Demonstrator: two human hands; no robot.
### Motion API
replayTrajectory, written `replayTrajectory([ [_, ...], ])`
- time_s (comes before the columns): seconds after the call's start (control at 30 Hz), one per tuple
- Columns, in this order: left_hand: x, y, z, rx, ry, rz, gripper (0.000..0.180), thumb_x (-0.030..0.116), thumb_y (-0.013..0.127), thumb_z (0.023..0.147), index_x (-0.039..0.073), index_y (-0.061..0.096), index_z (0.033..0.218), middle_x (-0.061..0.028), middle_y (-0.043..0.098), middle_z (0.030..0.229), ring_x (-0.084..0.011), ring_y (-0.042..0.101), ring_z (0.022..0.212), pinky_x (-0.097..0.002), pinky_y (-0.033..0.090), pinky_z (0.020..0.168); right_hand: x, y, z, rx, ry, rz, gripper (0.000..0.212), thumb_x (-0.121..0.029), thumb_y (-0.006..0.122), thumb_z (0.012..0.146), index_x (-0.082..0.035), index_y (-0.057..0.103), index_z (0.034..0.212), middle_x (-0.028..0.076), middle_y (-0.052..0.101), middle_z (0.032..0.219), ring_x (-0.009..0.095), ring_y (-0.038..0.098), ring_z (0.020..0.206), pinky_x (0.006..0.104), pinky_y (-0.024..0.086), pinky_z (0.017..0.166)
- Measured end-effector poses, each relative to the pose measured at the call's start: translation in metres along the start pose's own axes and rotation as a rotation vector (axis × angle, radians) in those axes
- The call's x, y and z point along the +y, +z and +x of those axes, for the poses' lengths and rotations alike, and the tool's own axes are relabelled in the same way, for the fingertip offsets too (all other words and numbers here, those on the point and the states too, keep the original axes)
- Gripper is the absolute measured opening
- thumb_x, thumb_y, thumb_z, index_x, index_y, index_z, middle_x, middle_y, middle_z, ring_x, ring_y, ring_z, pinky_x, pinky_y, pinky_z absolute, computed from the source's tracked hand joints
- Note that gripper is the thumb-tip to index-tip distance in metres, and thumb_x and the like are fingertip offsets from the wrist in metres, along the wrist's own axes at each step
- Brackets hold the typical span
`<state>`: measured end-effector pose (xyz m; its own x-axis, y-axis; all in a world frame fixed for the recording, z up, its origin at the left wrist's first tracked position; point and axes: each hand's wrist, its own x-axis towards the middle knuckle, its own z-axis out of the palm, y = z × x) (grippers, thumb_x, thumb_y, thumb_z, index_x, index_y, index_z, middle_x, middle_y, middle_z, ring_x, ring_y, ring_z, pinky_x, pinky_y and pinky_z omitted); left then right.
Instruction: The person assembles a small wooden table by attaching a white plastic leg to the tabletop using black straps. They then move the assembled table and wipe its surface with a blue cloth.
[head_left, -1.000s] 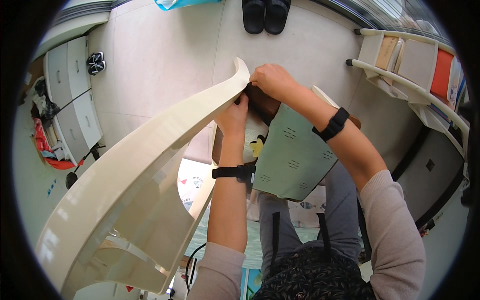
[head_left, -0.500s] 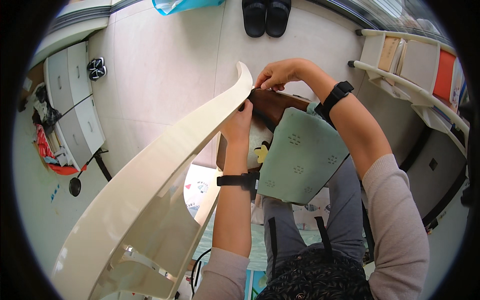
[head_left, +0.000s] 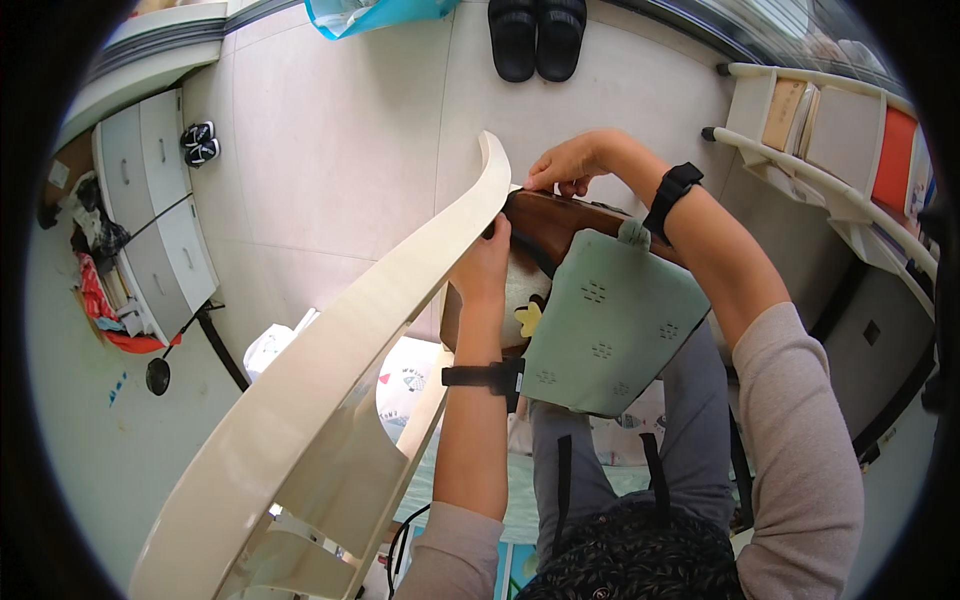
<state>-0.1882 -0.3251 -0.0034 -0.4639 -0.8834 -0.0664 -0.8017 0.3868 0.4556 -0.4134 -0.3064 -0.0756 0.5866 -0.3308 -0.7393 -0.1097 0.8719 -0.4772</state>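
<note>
In the head view, the right hand (head_left: 570, 165) has just changed its posture: one second ago it lies low like a fist over the corner of the brown panel (head_left: 575, 212), and now the wrist is raised and the fingers point down at this corner, so more of the panel's upper edge can be seen. The right fingers are bent and gathered close to the edge; whether they pinch it or only touch it, I cannot tell. The left hand (head_left: 482, 265) stays at nearly the same place, just under the curved end of the cream frame (head_left: 355, 315), with its thumb beside the panel's near corner. Its fingers are partly hidden behind the frame, so I cannot tell what they grasp. The panel is between the two hands, close to the frame's tip, and the green pad (head_left: 615, 320) is tilted in front of it, above the person's legs. A yellow flower (head_left: 528, 318) shows at the pad's left side. For the work in hand, I judge that this change gives the right fingers a freer reach to the corner, while the left hand seems to steady this joint.
</note>
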Motion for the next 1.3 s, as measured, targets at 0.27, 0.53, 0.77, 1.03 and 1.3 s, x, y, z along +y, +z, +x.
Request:
replayTrajectory([
  [0.27,-0.003,0.002,-0.003,-0.025,-0.056,0.041,0.029,0.024,0.07,0.08,0.002,0.071,0.099,-0.015,0.071,0.094,-0.0348,0.066,0.086,-0.0412,0.052,0.078,0.024,0.002,0.018,0.035,-0.21,0.035,0.022,-0.035,0.058,0.097,-0.015,0.062,0.091,-0.006,0.052,0.077,0.009,0.042,0.067,0.0269,0.039,0.062],
  [0.53,-0.004,0.003,-0.003,0.031,-0.03,-0.054,0.031,0.03,0.074,0.079,0.006,0.073,0.099,-0.0137,0.072,0.097,-0.0352,0.066,0.092,-0.0418,0.05,0.083,0.014,0.009,0.025,0.252,-0.403,-0.264,0.026,-0.028,0.063,0.094,-0.004,0.065,0.084,-0.002,0.056,0.069,0.01,0.046,0.065,0.0295,0.042,0.06],
  [0.77,0.003,-0.001,0.0,0.075,0.011,-0.09,0.024,0.022,0.07,0.083,0.003,0.072,0.098,-0.0134,0.072,0.093,-0.0316,0.067,0.083,-0.0381,0.052,0.074,0.012,0.013,0.034,0.376,-0.424,-0.317,0.027,-0.027,0.069,0.09,-0.003,0.064,0.08,0.0,0.055,0.066,0.011,0.047,0.064,0.0309,0.041,0.058],
  [1.03,0.006,-0.002,0.004,-0.073,-0.123,-0.009,0.032,0.026,0.067,0.077,0.004,0.072,0.099,-0.0163,0.071,0.094,-0.0378,0.066,0.088,-0.0427,0.051,0.08,0.005,0.01,0.035,0.313,-0.411,-0.226,0.019,-0.022,0.073,0.083,-0.004,0.066,0.081,0.003,0.063,0.068,0.014,0.055,0.063,0.0319,0.045,0.059],
  [1.3,0.001,0.005,-0.001,-0.041,-0.049,0.047,0.026,0.012,0.063,0.073,0.0,0.069,0.096,-0.0192,0.067,0.083,-0.0396,0.063,0.075,-0.0461,0.051,0.07,-0.015,0.031,0.015,0.547,-0.346,-0.282,0.013,-0.014,0.067,0.081,-0.004,0.072,0.088,0.009,0.07,0.076,0.019,0.062,0.068,0.0334,0.05,0.066],
])
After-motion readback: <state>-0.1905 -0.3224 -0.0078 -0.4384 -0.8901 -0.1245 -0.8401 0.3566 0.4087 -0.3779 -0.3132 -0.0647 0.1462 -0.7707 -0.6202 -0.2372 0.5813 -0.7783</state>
